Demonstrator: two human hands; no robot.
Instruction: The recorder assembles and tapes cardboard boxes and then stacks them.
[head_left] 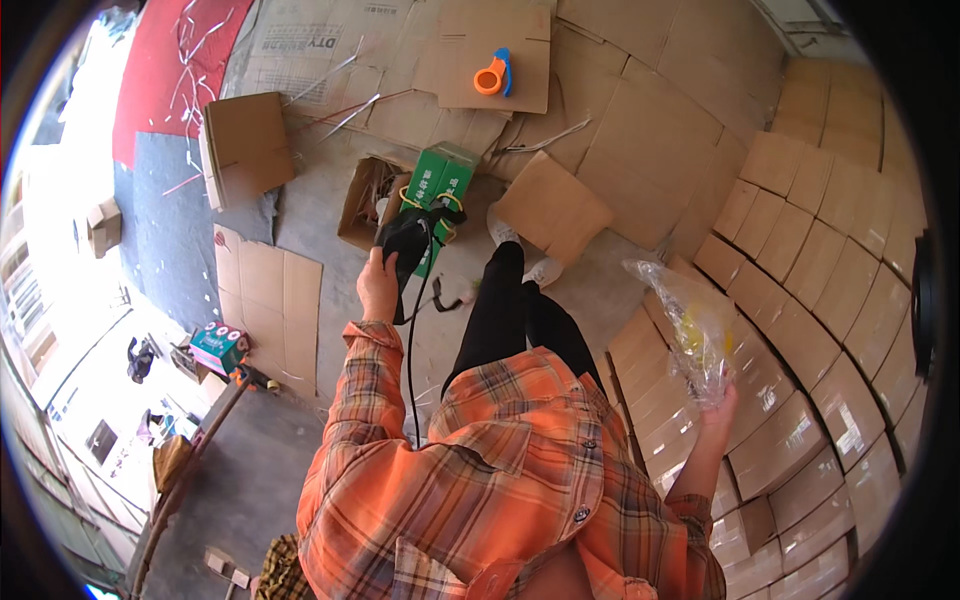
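Note:
My left hand is closed on a black pouch-like thing with straps. A thin black cord runs from beside it down toward my body. Just behind the pouch stands a green box with yellow handles, partly covered by it. Out to the right, my right hand grips the lower end of a crinkled see-through plastic bag. Something yellow shows inside that bag, its kind hard to make out.
An open carton adjoins the green box. An orange and blue tape dispenser lies on flattened cardboard at the far side. Stacked brown cartons line the right. A loose cardboard piece lies by my feet, and another box stands left.

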